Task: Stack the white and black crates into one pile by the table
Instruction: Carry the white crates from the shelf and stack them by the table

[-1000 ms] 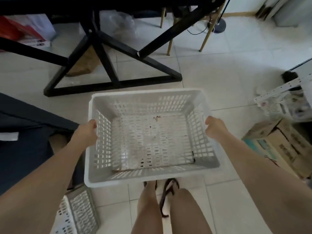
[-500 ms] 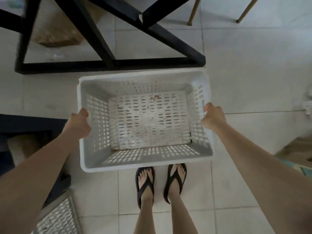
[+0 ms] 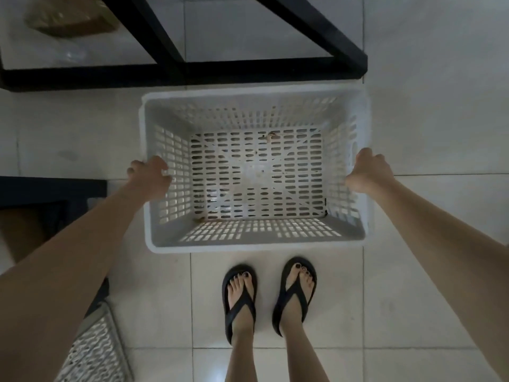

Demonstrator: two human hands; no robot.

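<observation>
A white slotted plastic crate [image 3: 254,245] is low over the tiled floor, just in front of my feet and close to the black table frame [image 3: 192,74]. It is upright, with only a few specks of dirt on its bottom. My left hand [image 3: 150,175] grips its left rim and my right hand [image 3: 370,173] grips its right rim. Whether the crate touches the floor I cannot tell. A second pale slotted crate [image 3: 95,351] shows partly at the bottom left, behind my left arm. No black crate is in view.
The table frame's black bar and diagonal struts run across the top. A brown bag [image 3: 68,20] lies under the table at the top left. Dark furniture [image 3: 52,188] stands at the left edge. My feet in black flip-flops [image 3: 268,293] stand right behind the crate.
The crate has gone down towards the floor with both hands still on its rims. My view has tilted further down, so my feet now show and the boxes at the right have left the view.
</observation>
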